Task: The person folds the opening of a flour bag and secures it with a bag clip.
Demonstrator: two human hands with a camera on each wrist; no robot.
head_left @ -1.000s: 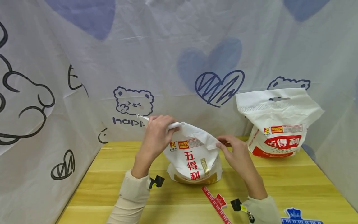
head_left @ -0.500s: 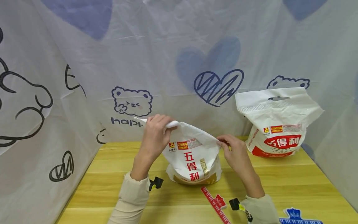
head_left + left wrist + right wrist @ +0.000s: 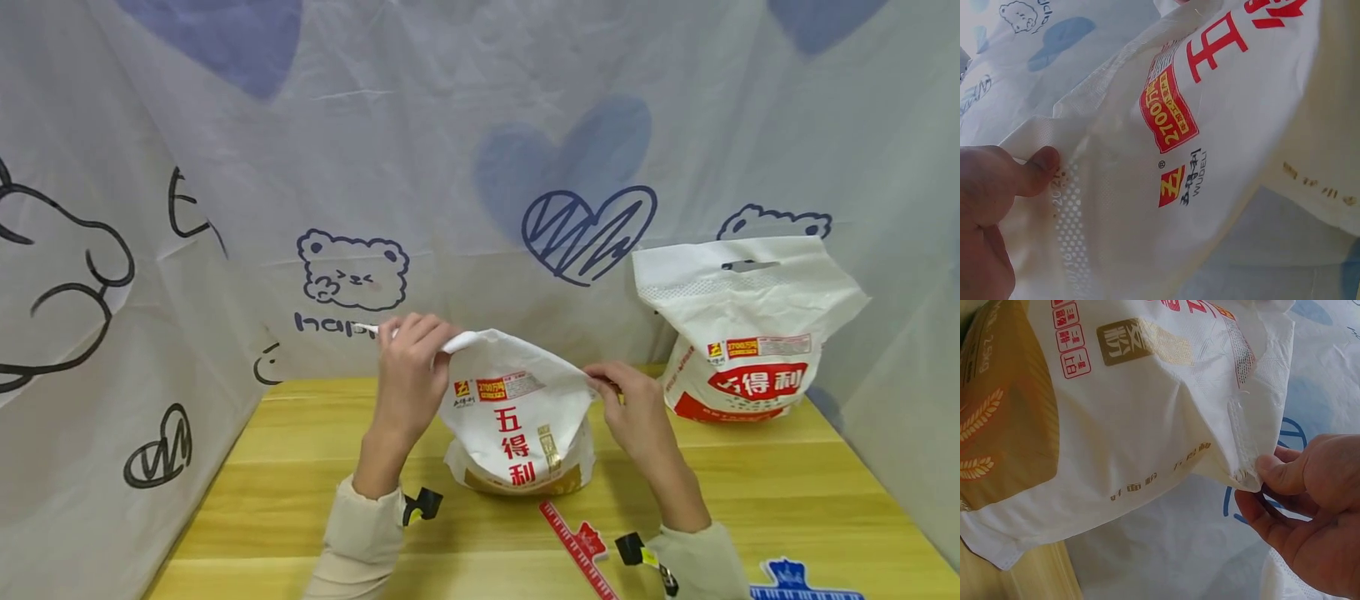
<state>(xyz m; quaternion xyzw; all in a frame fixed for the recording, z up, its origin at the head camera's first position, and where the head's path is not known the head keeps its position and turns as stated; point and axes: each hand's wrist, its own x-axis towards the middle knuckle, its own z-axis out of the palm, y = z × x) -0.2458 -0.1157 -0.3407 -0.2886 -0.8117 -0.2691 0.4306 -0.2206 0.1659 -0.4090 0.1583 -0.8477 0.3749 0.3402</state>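
Note:
A white flour bag (image 3: 517,417) with red lettering and a gold base stands on the wooden table. My left hand (image 3: 408,371) grips its top edge at the left, thumb on the front face; in the left wrist view that thumb presses by the dotted strip of the bag (image 3: 1179,169). At the bag's upper right corner, my right hand (image 3: 630,404) pinches the edge between thumb and fingers. The right wrist view shows this pinch, with the right hand (image 3: 1313,506) beside a wheat-printed side of the bag (image 3: 1116,425). The back of the bag is hidden.
A second white flour bag (image 3: 742,367) with a handle slot stands at the back right. In front lie a red ruler-like clip (image 3: 573,546) and a blue one (image 3: 795,583), partly cut off. A patterned cloth (image 3: 450,167) hangs behind the table (image 3: 285,467).
The flap folded over the front of the bag's top a second ago no longer shows there. My left hand has shifted slightly left and down; the right hand keeps its pinch.

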